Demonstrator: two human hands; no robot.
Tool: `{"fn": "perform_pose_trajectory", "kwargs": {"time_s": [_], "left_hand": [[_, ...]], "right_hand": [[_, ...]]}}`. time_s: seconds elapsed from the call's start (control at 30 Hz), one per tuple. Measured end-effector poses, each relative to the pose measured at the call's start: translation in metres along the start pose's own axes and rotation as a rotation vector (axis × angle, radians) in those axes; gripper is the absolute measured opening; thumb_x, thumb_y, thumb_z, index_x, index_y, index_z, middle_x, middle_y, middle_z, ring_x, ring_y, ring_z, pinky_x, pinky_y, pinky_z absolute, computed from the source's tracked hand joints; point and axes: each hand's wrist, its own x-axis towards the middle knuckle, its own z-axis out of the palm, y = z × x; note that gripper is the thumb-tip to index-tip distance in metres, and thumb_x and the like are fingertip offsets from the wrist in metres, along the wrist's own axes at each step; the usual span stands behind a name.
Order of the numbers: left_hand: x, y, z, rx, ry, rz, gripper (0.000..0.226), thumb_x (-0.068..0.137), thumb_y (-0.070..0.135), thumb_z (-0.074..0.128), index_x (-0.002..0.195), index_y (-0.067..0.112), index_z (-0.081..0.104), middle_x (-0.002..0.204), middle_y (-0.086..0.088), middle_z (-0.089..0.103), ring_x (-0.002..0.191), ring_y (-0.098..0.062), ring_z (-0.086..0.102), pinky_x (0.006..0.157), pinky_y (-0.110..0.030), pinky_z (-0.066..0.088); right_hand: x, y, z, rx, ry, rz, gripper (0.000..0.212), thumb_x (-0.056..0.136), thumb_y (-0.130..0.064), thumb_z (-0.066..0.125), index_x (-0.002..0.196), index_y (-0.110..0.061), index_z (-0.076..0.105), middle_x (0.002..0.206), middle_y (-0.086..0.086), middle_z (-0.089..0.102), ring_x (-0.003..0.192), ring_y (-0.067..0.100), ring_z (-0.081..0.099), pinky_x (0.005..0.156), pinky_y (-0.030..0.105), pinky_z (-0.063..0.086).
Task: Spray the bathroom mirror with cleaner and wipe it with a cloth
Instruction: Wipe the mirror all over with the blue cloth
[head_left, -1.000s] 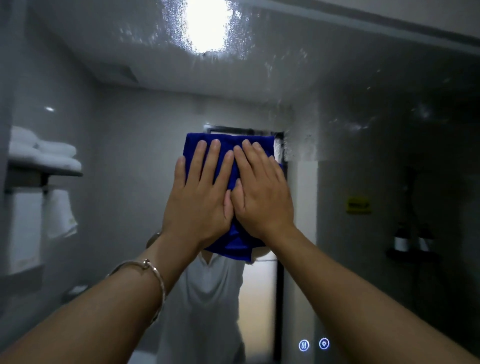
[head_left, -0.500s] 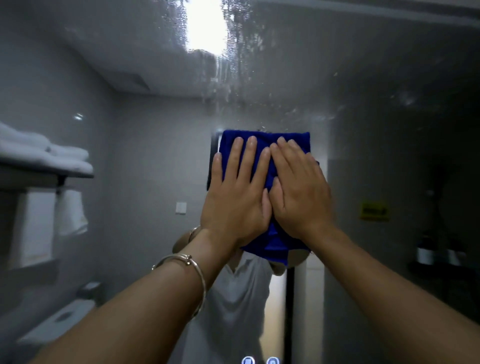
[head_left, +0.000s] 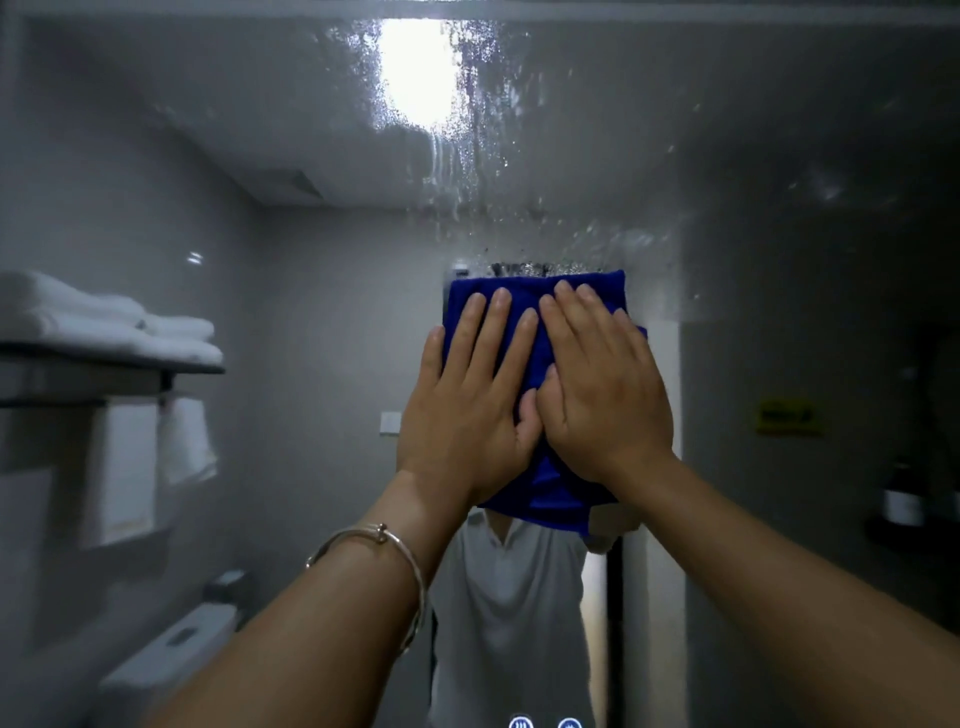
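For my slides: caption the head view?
Left hand and right hand press a blue cloth flat against the droplet-streaked mirror.

This is a bathroom, seen almost wholly in a large wall mirror (head_left: 779, 156) speckled with droplets. Its reflection shows folded white towels (head_left: 104, 322) stacked on a rack (head_left: 130, 366), hanging towels (head_left: 184, 441) below it, and a white toilet (head_left: 171, 649) lower down. Two lit touch icons (head_left: 519, 722) glow at the mirror's bottom edge.

Mirror (head_left: 779, 156) is carrying a blue cloth (head_left: 545, 491) and spray.
The cloth is lying flat against the glass, droplets (head_left: 467, 171) are running just above it, and a reflected shelf (head_left: 104, 361) is bearing folded white towels (head_left: 93, 319).
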Motion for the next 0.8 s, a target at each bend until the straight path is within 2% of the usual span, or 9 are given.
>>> {"fn": "perform_pose_trajectory", "kwargs": {"time_s": [0.3, 0.53, 0.67, 0.8], "left_hand": [[0.012, -0.064, -0.011, 0.060, -0.022, 0.077, 0.066, 0.087, 0.040, 0.030, 0.147, 0.013, 0.026, 0.154, -0.013, 0.024, 0.142, -0.027, 0.021, 0.111, -0.052, 0.022], [-0.021, -0.048, -0.004, -0.028, 0.052, -0.024, 0.064, 0.086, 0.033, 0.034, 0.147, 0.012, 0.025, 0.154, -0.014, 0.023, 0.142, -0.029, 0.020, 0.112, -0.049, 0.020], [-0.049, -0.046, 0.000, -0.028, 0.036, -0.002, 0.067, 0.084, 0.033, 0.036, 0.146, 0.012, 0.023, 0.153, -0.015, 0.024, 0.142, -0.029, 0.020, 0.110, -0.050, 0.023], [-0.042, -0.052, -0.004, 0.012, -0.007, 0.046, 0.068, 0.084, 0.037, 0.035, 0.146, 0.012, 0.025, 0.153, -0.015, 0.024, 0.142, -0.028, 0.020, 0.112, -0.049, 0.020]], "right_hand": [[0.032, -0.039, 0.013, -0.035, 0.009, 0.035, 0.061, 0.085, -0.031, 0.033, 0.140, -0.004, 0.043, 0.146, 0.013, 0.042, 0.138, 0.026, 0.035, 0.114, 0.040, 0.019], [0.007, -0.050, 0.015, -0.045, 0.014, 0.030, 0.059, 0.086, -0.028, 0.036, 0.140, -0.005, 0.043, 0.146, 0.012, 0.043, 0.137, 0.025, 0.036, 0.114, 0.039, 0.019], [-0.019, -0.058, 0.017, -0.049, -0.028, -0.001, 0.059, 0.085, -0.029, 0.037, 0.139, -0.005, 0.043, 0.145, 0.012, 0.043, 0.137, 0.025, 0.037, 0.112, 0.042, 0.023], [-0.015, -0.054, 0.014, -0.029, -0.056, -0.039, 0.059, 0.085, -0.028, 0.038, 0.139, -0.005, 0.045, 0.145, 0.013, 0.044, 0.136, 0.025, 0.038, 0.112, 0.041, 0.024]]}}
